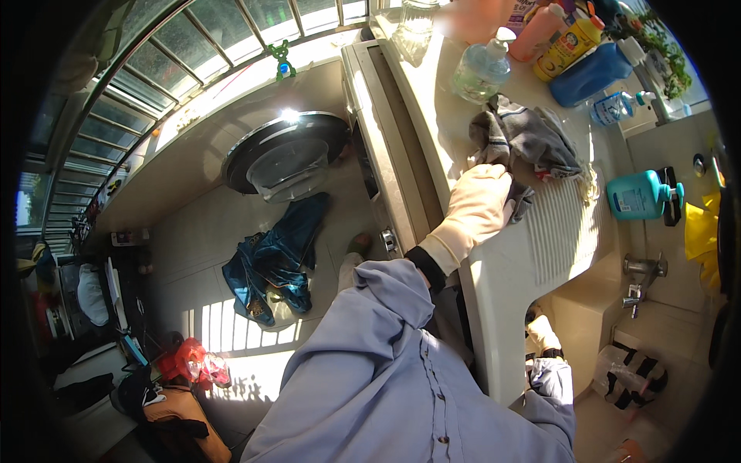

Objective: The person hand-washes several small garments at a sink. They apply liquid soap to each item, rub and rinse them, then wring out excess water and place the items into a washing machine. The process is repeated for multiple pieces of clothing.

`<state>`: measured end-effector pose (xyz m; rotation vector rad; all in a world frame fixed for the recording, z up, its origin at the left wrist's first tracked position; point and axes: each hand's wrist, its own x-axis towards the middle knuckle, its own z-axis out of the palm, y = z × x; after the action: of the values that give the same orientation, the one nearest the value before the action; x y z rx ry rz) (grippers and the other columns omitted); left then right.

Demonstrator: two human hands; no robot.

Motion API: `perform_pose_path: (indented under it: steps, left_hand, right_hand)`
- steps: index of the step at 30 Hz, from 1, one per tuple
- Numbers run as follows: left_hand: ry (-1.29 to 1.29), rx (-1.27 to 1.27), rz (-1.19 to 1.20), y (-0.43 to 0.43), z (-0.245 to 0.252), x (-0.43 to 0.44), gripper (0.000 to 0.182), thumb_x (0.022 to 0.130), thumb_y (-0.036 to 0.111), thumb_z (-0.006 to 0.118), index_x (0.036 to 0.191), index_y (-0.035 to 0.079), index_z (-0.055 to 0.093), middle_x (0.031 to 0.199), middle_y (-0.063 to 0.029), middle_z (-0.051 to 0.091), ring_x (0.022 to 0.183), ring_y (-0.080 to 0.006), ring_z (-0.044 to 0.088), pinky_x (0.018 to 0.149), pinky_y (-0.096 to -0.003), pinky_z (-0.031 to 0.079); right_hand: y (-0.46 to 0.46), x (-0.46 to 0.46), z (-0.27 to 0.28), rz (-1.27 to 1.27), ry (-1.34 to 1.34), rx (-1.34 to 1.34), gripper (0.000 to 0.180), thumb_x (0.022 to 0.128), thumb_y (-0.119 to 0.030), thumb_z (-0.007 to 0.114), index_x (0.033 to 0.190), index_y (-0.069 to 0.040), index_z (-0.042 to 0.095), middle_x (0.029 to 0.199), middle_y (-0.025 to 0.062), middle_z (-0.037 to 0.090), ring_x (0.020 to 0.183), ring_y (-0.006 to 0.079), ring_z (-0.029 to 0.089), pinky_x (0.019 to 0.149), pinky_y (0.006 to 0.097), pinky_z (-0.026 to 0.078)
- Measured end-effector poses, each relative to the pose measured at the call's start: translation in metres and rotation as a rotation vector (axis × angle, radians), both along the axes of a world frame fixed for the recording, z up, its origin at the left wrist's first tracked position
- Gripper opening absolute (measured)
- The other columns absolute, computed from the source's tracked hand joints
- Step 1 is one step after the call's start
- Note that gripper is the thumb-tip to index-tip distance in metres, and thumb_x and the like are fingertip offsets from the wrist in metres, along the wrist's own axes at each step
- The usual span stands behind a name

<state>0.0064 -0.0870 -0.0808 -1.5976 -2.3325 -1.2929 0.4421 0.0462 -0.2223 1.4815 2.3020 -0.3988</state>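
My left hand [478, 195], in a pale beige glove with a black cuff behind it, grips the near end of a crumpled grey cloth garment [535, 136]. The garment lies on the white sink counter [499, 272], partly over its ribbed washboard [564, 237]. Lower right, my right hand [543, 334] reaches down into the sink basin [579, 309], gloved likewise. Its fingers are partly hidden by the basin edge, so what it touches does not show. A metal faucet [642, 267] juts from the wall beyond the basin.
Behind the garment stand a clear pump bottle [481, 69], a yellow bottle [570, 49] and a blue jug [596, 72]. A teal pump bottle [635, 195] is by the wall. An open washer door [289, 159] hangs over dark blue velvet clothing [278, 260] on the floor.
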Motion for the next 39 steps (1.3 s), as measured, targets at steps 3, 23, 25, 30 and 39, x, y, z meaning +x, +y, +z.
perform_pose_path:
  steps: [3, 23, 25, 30, 39]
  left_hand:
    - [0.010, -0.037, -0.016, 0.000, 0.004, 0.002, 0.041, 0.075, 0.026, 0.065, 0.106, 0.000, 0.059, 0.108, -0.0146, 0.059, 0.105, -0.0267, 0.054, 0.095, -0.0351, 0.039]
    - [0.260, -0.150, -0.403, 0.021, 0.016, -0.018, 0.047, 0.074, 0.024, 0.060, 0.117, 0.003, 0.056, 0.109, -0.0195, 0.057, 0.101, -0.0339, 0.054, 0.093, -0.0397, 0.041]
    - [0.325, -0.093, -0.477, 0.035, 0.012, -0.032, 0.046, 0.074, 0.024, 0.061, 0.115, 0.003, 0.057, 0.106, -0.0201, 0.058, 0.098, -0.0338, 0.055, 0.089, -0.0392, 0.043]
    - [0.267, -0.045, -0.502, 0.093, 0.008, -0.068, 0.034, 0.074, 0.016, 0.061, 0.104, -0.001, 0.062, 0.078, -0.0196, 0.061, 0.076, -0.0347, 0.057, 0.074, -0.0411, 0.046]
    - [0.332, -0.301, -0.528, 0.117, 0.061, -0.056, 0.024, 0.081, 0.025, 0.057, 0.081, 0.001, 0.063, 0.075, -0.0198, 0.062, 0.073, -0.0338, 0.060, 0.070, -0.0402, 0.050]
  right_hand:
    - [-0.004, -0.003, 0.003, -0.039, 0.011, -0.001, 0.021, 0.074, -0.006, 0.055, 0.093, 0.000, 0.062, 0.087, 0.0249, 0.064, 0.080, 0.0366, 0.064, 0.070, 0.0418, 0.052]
    - [-0.025, -0.043, 0.105, -0.123, 0.210, -0.412, 0.047, 0.070, -0.012, 0.057, 0.116, -0.004, 0.055, 0.106, 0.0195, 0.059, 0.092, 0.0282, 0.060, 0.072, 0.0372, 0.051]
    - [-0.027, -0.046, 0.115, -0.681, 0.985, -0.772, 0.047, 0.071, -0.005, 0.054, 0.118, -0.004, 0.055, 0.098, 0.0142, 0.058, 0.082, 0.0222, 0.059, 0.070, 0.0358, 0.050]
    - [-0.021, -0.072, 0.160, -0.785, 1.236, -0.585, 0.043, 0.070, 0.011, 0.042, 0.108, 0.003, 0.059, 0.090, 0.0006, 0.060, 0.075, 0.0084, 0.053, 0.063, 0.0190, 0.044]
    - [-0.033, -0.133, 0.266, -0.780, 1.629, -0.320, 0.023, 0.078, -0.010, 0.063, 0.099, 0.000, 0.062, 0.089, 0.0067, 0.064, 0.078, 0.0155, 0.063, 0.071, 0.0248, 0.051]
